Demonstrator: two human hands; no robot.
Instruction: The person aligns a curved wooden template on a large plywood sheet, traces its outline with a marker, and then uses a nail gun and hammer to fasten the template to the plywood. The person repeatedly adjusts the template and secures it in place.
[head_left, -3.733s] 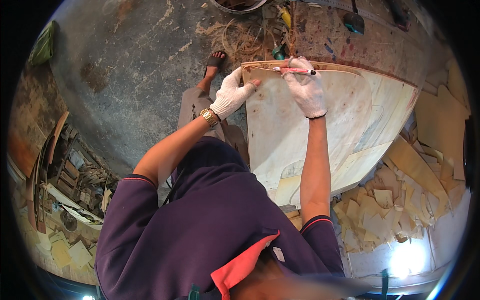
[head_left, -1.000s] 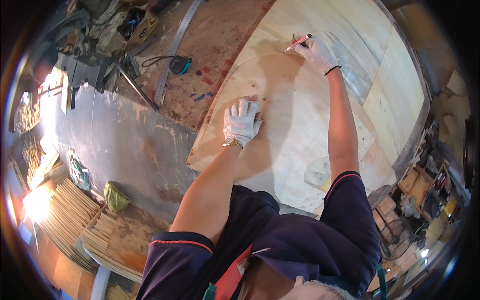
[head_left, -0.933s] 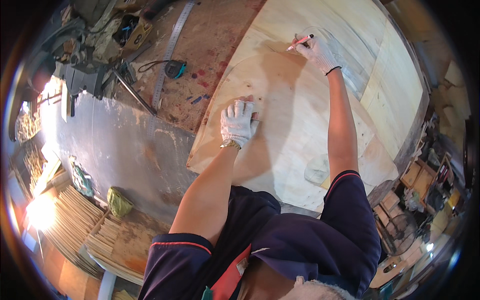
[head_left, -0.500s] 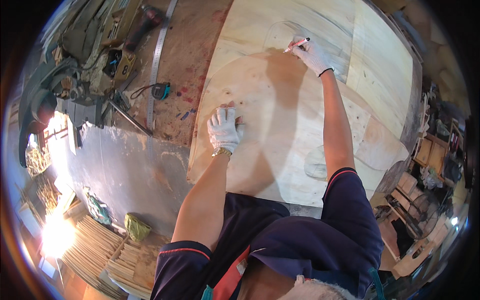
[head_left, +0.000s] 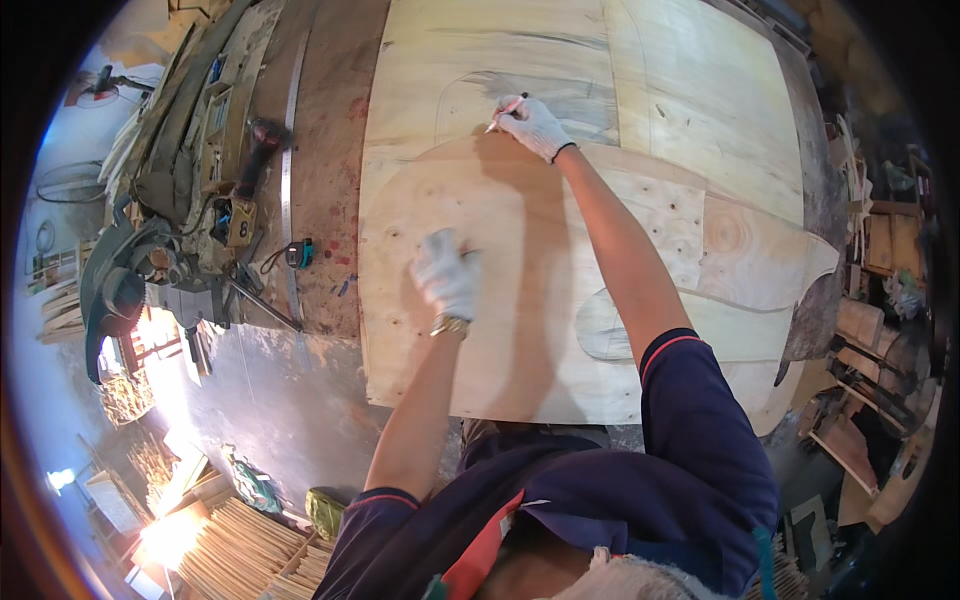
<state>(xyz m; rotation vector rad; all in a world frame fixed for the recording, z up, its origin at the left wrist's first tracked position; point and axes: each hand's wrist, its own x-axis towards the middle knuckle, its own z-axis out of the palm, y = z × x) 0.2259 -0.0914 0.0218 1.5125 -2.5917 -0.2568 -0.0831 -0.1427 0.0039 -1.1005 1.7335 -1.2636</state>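
A broad plywood panel with a curved far edge (head_left: 520, 370) lies on top of a larger pale plywood sheet (head_left: 500, 40). My right hand (head_left: 538, 130), in a white knitted glove, pinches a slim white marker pen (head_left: 512, 103) with a dark end. Its tip points down at the sheet beside the panel's curved edge. Over the panel's left part is my gloved left hand (head_left: 446, 276), fingers loosely extended and slightly blurred, holding nothing. Whether its palm presses on the wood I cannot tell. A faint curved outline shows on the sheet around the right hand.
Left of the plywood, a metal ruler (head_left: 289, 190), a tape measure (head_left: 299, 254) and a cordless drill (head_left: 262, 150) lie on the brown bench. A dark power saw (head_left: 118, 295) stands at the far left. Bundled wood strips (head_left: 240, 550) fill the lower left; wooden pieces (head_left: 855, 440) crowd the right.
The whole view has swung, so the bench and plywood appear shifted. My left hand has moved inward from the panel's left edge. The right hand keeps the marker pen near the curved edge.
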